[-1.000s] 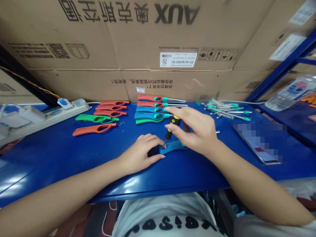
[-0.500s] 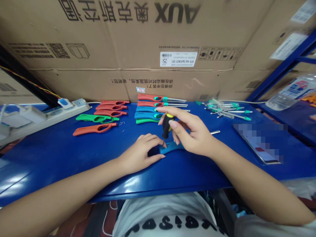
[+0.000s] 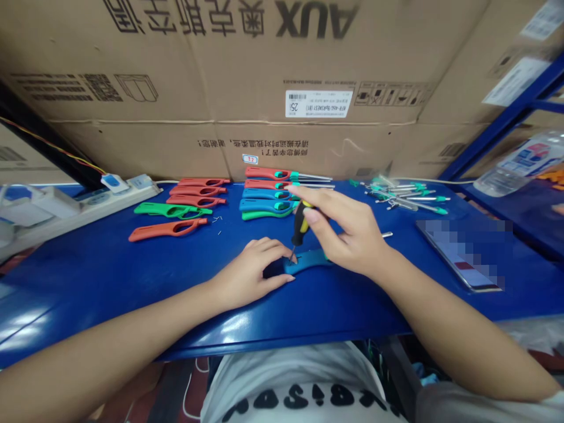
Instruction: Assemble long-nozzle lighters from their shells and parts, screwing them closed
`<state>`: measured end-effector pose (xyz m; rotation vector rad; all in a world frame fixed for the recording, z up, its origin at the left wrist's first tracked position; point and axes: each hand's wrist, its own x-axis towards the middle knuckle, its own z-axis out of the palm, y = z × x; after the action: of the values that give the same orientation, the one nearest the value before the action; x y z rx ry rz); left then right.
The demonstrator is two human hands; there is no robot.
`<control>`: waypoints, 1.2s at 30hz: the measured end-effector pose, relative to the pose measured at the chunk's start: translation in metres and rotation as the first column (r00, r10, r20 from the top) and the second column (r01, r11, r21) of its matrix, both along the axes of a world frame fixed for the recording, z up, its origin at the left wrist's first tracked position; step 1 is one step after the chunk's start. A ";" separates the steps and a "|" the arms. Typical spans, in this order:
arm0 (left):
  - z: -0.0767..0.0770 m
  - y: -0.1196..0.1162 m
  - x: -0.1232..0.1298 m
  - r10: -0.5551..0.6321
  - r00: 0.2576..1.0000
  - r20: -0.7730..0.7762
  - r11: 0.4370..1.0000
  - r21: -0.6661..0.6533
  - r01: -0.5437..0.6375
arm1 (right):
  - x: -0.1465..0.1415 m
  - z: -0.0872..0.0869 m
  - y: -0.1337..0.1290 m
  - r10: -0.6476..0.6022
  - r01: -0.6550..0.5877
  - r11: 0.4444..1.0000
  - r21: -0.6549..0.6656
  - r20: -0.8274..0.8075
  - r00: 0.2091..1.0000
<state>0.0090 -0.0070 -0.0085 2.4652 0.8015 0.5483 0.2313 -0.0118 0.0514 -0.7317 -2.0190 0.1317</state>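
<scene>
A blue gas lighter (image 3: pixel 311 261) with a long metal tube lies flat on the table near its front. My left hand (image 3: pixel 249 273) steadies its handle end between thumb and fingers. In my right hand (image 3: pixel 352 235) is a black-and-yellow screwdriver (image 3: pixel 298 229), gripped by the handle and tilted. Its thin shaft points down at the handle end, beside my left fingertip; the tip's exact seat is too small to make out. My right hand hides most of the lighter's trigger part and tube.
Red, green and orange handle shells (image 3: pixel 164 230) lie at left, with tiny screws (image 3: pixel 217 220) beside them. Several lighters (image 3: pixel 264 194) are stacked at the back middle. Metal tubes with green ends (image 3: pixel 409 194), a phone (image 3: pixel 462 258), a power strip (image 3: pixel 99 202) and a bottle (image 3: pixel 506 170) surround the work.
The screwdriver handle has shifted slightly right and down, its grip turned in my right fingers. My left hand and the lighter stay almost in place.
</scene>
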 end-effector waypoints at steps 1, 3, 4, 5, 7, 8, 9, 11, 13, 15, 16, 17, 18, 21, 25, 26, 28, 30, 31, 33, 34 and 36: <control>0.000 0.000 0.000 0.001 1.000 -0.002 1.000 -0.003 -0.001 | 0.001 0.000 0.000 0.037 -0.037 0.996 -0.081 -0.007 0.999; 0.001 0.000 0.000 0.005 1.000 -0.003 1.000 -0.004 -0.005 | 0.002 0.001 0.001 0.108 -0.111 0.974 -0.198 -0.026 0.994; 0.001 0.000 0.000 0.007 1.000 0.000 1.000 0.000 -0.007 | 0.002 0.001 0.001 0.116 -0.119 0.974 -0.191 -0.027 0.993; 0.001 0.000 0.000 0.007 1.000 0.002 1.000 0.003 -0.007 | 0.002 0.002 0.002 0.103 -0.105 0.984 -0.146 -0.018 0.994; 0.000 0.000 0.000 0.008 1.000 0.007 1.000 0.010 -0.008 | 0.002 0.003 0.001 0.049 -0.049 0.999 -0.019 0.019 0.999; 0.000 0.000 0.000 0.010 1.000 0.009 1.000 0.014 -0.010 | 0.002 0.004 0.000 0.037 -0.037 0.999 0.016 0.037 0.999; -0.001 0.000 0.000 0.013 1.000 0.010 1.000 0.017 -0.013 | 0.001 0.004 -0.001 0.050 -0.051 0.999 0.007 0.054 0.997; -0.002 0.000 0.000 0.018 1.000 0.014 1.000 0.023 -0.018 | 0.000 0.004 -0.002 0.138 -0.133 0.987 -0.091 0.055 0.989; -0.002 0.000 0.000 0.018 1.000 0.016 1.000 0.025 -0.018 | -0.002 0.004 -0.003 0.191 -0.189 0.974 -0.125 0.008 0.981; -0.002 0.000 0.000 0.012 1.000 0.015 1.000 0.018 -0.012 | -0.003 0.003 -0.003 0.151 -0.151 0.988 -0.038 -0.012 0.988; -0.002 0.000 0.000 0.011 1.000 0.014 1.000 0.014 -0.011 | -0.003 0.002 -0.003 0.111 -0.111 0.994 0.020 -0.010 0.994; -0.002 0.000 0.001 0.012 1.000 0.012 1.000 0.010 -0.012 | -0.003 0.001 -0.002 0.077 -0.077 0.995 0.060 -0.002 0.997; -0.001 0.000 0.001 0.013 1.000 0.010 1.000 0.007 -0.013 | -0.003 0.001 -0.001 0.061 -0.062 0.996 0.072 0.008 0.998; 0.000 -0.001 0.001 0.020 1.000 0.003 1.000 0.005 -0.020 | -0.002 0.001 0.000 0.121 -0.120 0.992 -0.033 0.015 0.993; 0.000 -0.001 0.002 0.025 1.000 0.008 1.000 0.003 -0.025 | -0.003 0.002 -0.001 0.079 -0.079 0.997 -0.013 -0.015 0.997; 0.000 -0.001 0.002 0.023 1.000 0.008 1.000 0.002 -0.023 | -0.004 0.003 -0.002 0.035 -0.034 0.999 0.017 -0.006 0.999; -0.001 -0.001 0.001 0.018 1.000 0.006 1.000 0.006 -0.018 | -0.006 0.004 -0.005 -0.003 0.003 1.000 0.007 0.032 0.999; -0.002 -0.001 0.001 0.022 1.000 0.004 1.000 0.020 -0.022 | -0.007 0.005 -0.008 0.054 -0.049 0.995 -0.081 0.060 0.997; -0.002 -0.001 0.001 0.025 1.000 0.004 0.999 0.026 -0.025 | -0.007 0.006 -0.009 0.088 -0.082 0.990 -0.112 0.057 0.994; -0.003 -0.001 0.001 0.024 1.000 0.006 0.999 0.029 -0.024 | -0.006 0.006 -0.009 0.085 -0.080 0.993 -0.091 0.046 0.995; -0.003 -0.001 0.001 0.020 1.000 0.009 0.999 0.026 -0.020 | -0.006 0.005 -0.009 0.047 -0.044 0.998 -0.046 0.055 0.997; -0.004 -0.001 0.001 0.017 1.000 0.013 1.000 0.025 -0.017 | -0.005 0.004 -0.008 -0.022 0.017 0.999 0.048 0.102 0.995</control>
<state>0.0097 -0.0076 -0.0124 2.4772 0.8158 0.5835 0.2265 -0.0196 0.0553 -0.7412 -2.1041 0.0352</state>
